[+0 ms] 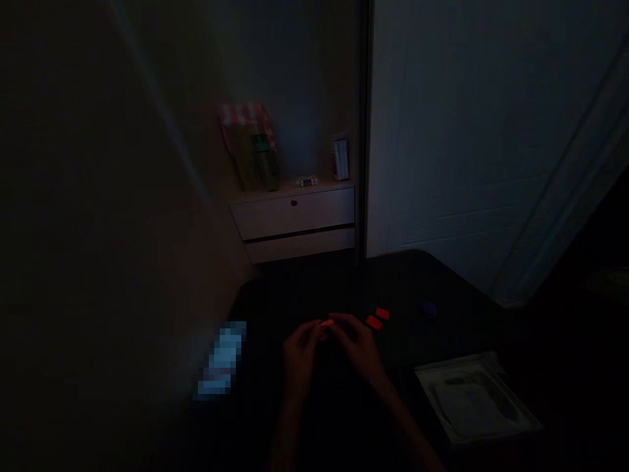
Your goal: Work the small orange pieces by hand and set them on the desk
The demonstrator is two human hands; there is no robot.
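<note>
The room is very dark. My left hand [301,347] and my right hand [354,341] meet over a black table [442,288], fingers curled together around a small orange-red piece [326,323] pinched between their tips. Two more orange-red pieces [377,318] lie on the table just right of my right hand. A small purple thing [428,309] rests farther right.
A clear plastic bag with pale contents [474,396] lies at the table's right front. A bright blurred patch [222,360] sits at the left edge. Behind, a wall-mounted drawer unit [295,219] carries a checked bag [250,144] and a white box [340,158]. A white door stands to the right.
</note>
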